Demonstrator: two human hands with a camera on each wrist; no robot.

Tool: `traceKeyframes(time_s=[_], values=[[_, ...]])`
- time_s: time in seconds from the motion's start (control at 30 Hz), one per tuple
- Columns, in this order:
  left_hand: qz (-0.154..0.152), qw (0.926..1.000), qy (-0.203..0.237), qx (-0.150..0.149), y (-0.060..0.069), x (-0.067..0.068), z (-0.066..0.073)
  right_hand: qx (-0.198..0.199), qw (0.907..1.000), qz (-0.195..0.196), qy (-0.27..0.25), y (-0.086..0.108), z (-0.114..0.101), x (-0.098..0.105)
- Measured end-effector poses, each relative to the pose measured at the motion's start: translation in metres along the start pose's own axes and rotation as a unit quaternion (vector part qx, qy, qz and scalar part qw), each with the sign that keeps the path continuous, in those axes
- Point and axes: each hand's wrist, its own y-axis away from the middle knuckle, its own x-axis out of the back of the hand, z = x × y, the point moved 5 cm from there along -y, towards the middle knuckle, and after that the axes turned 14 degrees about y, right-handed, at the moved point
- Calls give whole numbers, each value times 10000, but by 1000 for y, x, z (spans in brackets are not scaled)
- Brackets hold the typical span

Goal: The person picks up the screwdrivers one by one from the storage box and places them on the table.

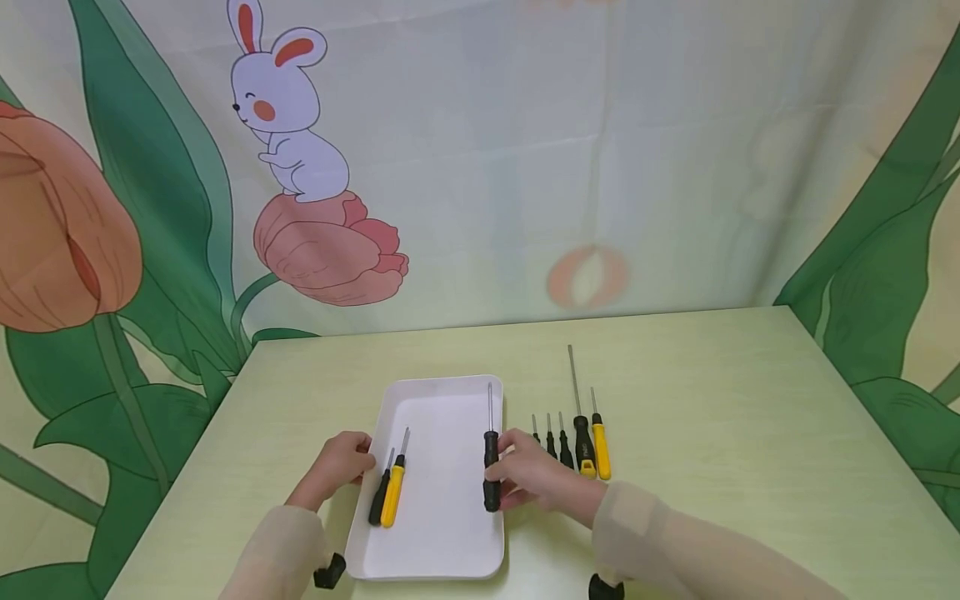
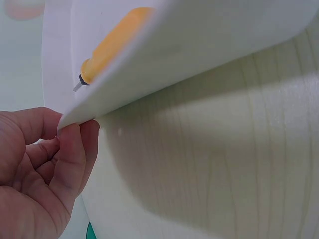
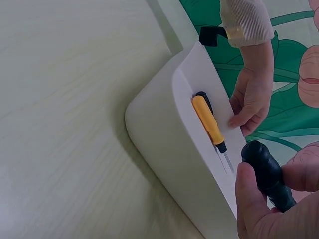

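My left hand [image 1: 340, 468] pinches the left rim of a white tray [image 1: 435, 562] between thumb and fingers; the left wrist view shows this grip close up. In my right hand [image 1: 536, 477] is a black-handled screwdriver [image 1: 491, 471], held by its handle over the tray's right side with the shaft pointing away from me. Inside the tray, toward the left, lie a yellow-handled screwdriver [image 1: 393, 496] and a smaller black-handled screwdriver [image 1: 379, 498], side by side. The right wrist view shows the held black handle [image 3: 269, 174] between thumb and fingers.
Right of the tray, several more screwdrivers stand in a row on the table [image 1: 712, 417], among them a long black one [image 1: 583, 442] and a yellow-handled one [image 1: 601, 448]. My right hand and forearm partly hide the smaller ones. A printed curtain [image 1: 480, 167] hangs behind the table.
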Motion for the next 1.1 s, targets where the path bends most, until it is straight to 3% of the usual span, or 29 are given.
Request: traceKeyframes(time_s=[0.37,0.63,1.1], values=[[0,10000,-35,10,0,-1,0,-54,9999,158,10,1,5,22],[-4,10000,35,7,-1,-1,-2,-171,9986,490,26,3,9,41],[-17,10000,-15,44,-1,0,-1,-283,9971,666,-253,4,17,75]])
